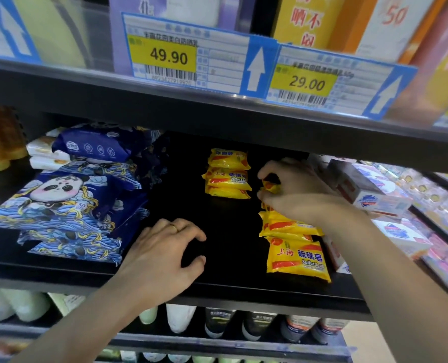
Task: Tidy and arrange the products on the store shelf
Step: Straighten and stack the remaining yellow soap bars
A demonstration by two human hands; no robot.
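On the black shelf (217,258), right of centre, the right hand (296,195) pinches a yellow soap packet (271,186) atop the near stack (293,239). The rear stack (228,174) lies just left. The left hand (165,255) rests loosely curled, holding nothing.

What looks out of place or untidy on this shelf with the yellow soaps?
The yellow soap packs in the front row lie overlapped and tilted, unlike the neat back stack. The right hand pinches one pack. The blue wipe packs are heaped askew at the left.
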